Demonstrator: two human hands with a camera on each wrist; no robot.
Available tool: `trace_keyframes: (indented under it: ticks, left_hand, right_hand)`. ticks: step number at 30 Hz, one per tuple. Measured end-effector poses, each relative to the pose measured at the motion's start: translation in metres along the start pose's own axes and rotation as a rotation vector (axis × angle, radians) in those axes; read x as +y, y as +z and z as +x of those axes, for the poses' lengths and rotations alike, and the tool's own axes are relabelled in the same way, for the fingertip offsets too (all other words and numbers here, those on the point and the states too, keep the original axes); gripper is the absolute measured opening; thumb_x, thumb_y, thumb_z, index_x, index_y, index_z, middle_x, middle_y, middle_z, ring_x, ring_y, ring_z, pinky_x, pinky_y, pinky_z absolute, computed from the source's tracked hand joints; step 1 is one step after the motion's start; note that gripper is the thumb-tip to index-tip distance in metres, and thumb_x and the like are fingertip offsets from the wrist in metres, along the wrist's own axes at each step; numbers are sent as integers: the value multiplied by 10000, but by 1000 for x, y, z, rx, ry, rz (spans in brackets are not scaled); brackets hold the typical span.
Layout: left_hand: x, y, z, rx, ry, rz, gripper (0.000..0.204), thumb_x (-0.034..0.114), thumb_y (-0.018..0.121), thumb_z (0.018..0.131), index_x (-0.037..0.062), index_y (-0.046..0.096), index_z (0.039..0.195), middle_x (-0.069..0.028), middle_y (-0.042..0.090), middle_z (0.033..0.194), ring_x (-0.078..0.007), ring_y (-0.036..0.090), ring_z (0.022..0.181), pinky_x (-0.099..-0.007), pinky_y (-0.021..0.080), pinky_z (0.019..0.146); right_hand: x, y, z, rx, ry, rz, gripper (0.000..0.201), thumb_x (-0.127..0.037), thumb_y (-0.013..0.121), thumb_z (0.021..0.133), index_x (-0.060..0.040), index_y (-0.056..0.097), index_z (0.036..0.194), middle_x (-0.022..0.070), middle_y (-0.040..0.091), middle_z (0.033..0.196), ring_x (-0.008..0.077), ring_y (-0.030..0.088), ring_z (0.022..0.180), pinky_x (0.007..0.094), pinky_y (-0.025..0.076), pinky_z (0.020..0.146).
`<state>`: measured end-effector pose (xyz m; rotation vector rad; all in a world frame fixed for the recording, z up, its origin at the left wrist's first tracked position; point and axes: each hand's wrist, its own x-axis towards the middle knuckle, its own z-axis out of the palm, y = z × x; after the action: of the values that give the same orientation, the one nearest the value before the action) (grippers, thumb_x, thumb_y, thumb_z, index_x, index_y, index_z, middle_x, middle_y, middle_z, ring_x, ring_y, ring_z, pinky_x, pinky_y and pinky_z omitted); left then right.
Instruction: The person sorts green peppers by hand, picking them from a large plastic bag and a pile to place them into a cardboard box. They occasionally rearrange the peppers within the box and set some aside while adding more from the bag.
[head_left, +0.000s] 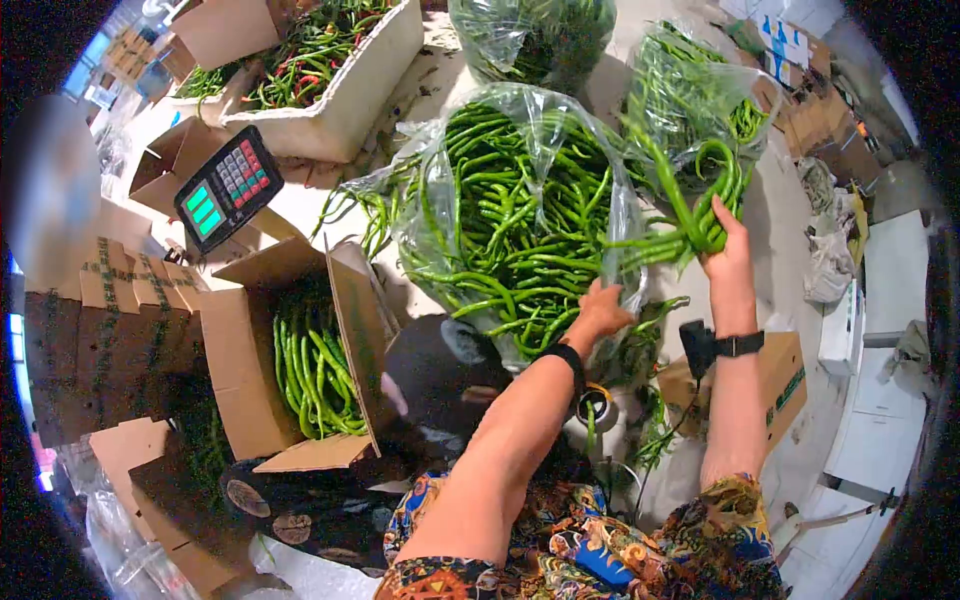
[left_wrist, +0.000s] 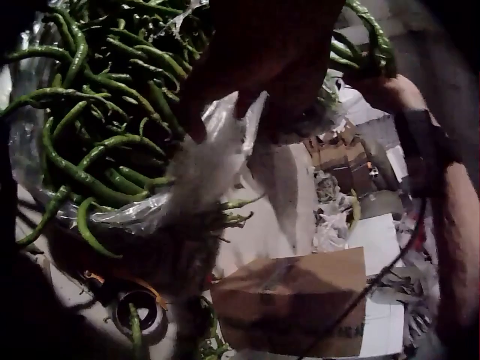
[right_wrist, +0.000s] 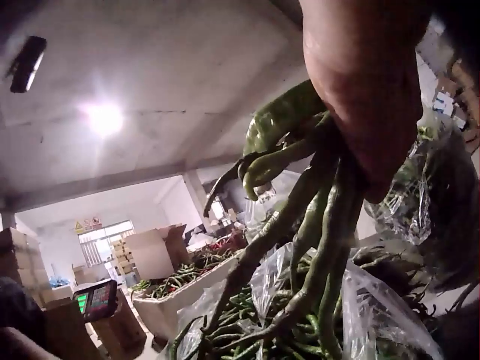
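A bunch of long green chili peppers (head_left: 690,225) is gripped in my right hand (head_left: 728,250), raised at the right of a large clear plastic bag (head_left: 632,215). In the right wrist view the held peppers (right_wrist: 319,217) hang down from the fingers over the bag. My left hand (head_left: 603,312) is at the bag's near right edge, its fingers pinching the plastic film (left_wrist: 214,142) in the left wrist view; shadow hides part of them. Loose green chili peppers (head_left: 520,220) fill the bag.
An open cardboard box (head_left: 240,370) of green peppers stands left, below a scale display (head_left: 228,188). A white foam crate (head_left: 385,80) of mixed peppers sits at the back. More filled bags (head_left: 530,40) stand behind. A tape roll (head_left: 594,402) and carton (head_left: 785,385) lie near my arms.
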<state>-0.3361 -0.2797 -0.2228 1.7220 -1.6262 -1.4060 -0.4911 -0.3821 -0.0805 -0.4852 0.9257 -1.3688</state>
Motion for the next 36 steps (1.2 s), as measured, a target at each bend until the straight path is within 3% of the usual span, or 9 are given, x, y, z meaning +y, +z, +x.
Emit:
trace_keyframes:
  ticks: [4, 5, 8, 12, 17, 20, 27, 30, 36]
  left_hand:
    - [-21, 39, 7, -50, 141, -223, 355, 142, 605, 708, 46, 625, 1050, -234, 534, 1155, -434, 527, 1025, -465, 463, 881]
    - [-20, 58, 4, 125, 399, -137, 243, 128, 599, 704, 25, 637, 920, -228, 561, 1034, -431, 548, 955, -486, 487, 799]
    - [9, 42, -14, 93, 293, 63, 392, 173, 662, 715, 42, 607, 1080, -243, 557, 1013, -427, 519, 1028, -469, 457, 875]
    - [20, 20, -23, 557, 83, -272, 305, 92, 644, 716, 5, 601, 1006, -226, 585, 929, -409, 552, 853, -440, 461, 775]
    - [39, -6, -55, -83, -22, -1174, 404, 103, 612, 807, 33, 536, 1197, -71, 634, 1062, -170, 611, 928, -285, 487, 794]
    - [81, -44, -90, -118, -38, -1572, 356, 137, 595, 863, 25, 537, 1197, -89, 615, 1102, -184, 592, 972, -298, 483, 866]
    - [65, -97, -149, -219, -159, -1235, 329, 252, 521, 948, -10, 547, 1146, -97, 615, 1050, -196, 611, 922, -338, 505, 868]
    - [67, -115, -192, -97, -64, -1368, 336, 263, 514, 953, -21, 566, 1125, -89, 623, 1018, -176, 607, 911, -288, 493, 816]
    - [61, -170, -290, 184, -9, -853, 313, 213, 523, 940, -33, 588, 1122, -113, 626, 1079, -146, 595, 944, -262, 464, 840]
  right_hand:
    - [-18, -19, -30, -15, -23, -28, 208, -94, 658, 856, -48, 593, 1048, 73, 641, 918, 219, 627, 839, 382, 533, 755]
    - [-22, -29, -38, -83, -12, -10, 202, -109, 639, 877, -32, 582, 1055, 85, 635, 916, 225, 624, 845, 381, 535, 766]
    - [-25, -30, -57, 84, -49, 52, 241, -114, 629, 881, -7, 562, 1086, 110, 630, 962, 231, 624, 894, 375, 530, 786]
    - [-26, -45, -77, 10, 6, 38, 251, -124, 617, 888, 6, 558, 1094, 119, 634, 974, 242, 629, 890, 383, 533, 785]
    - [-21, -52, -84, -44, 13, 25, 253, -153, 603, 893, 0, 564, 1091, 109, 638, 974, 246, 634, 858, 392, 535, 748]
    - [-18, -42, -95, -91, -18, -3, 289, -176, 609, 888, -24, 565, 1129, 86, 641, 988, 250, 634, 849, 400, 528, 749]
    - [-11, 45, -143, -315, -48, 107, 505, -188, 719, 792, -12, 468, 1193, 104, 579, 1009, 220, 596, 882, 362, 509, 823]
    - [-3, 71, -154, -454, 13, 85, 548, -218, 732, 769, -22, 460, 1202, 105, 580, 963, 234, 600, 848, 372, 508, 797]
    - [9, 130, -196, -573, 245, 259, 524, -121, 691, 713, -52, 459, 1178, 70, 511, 896, 195, 525, 786, 343, 442, 761]
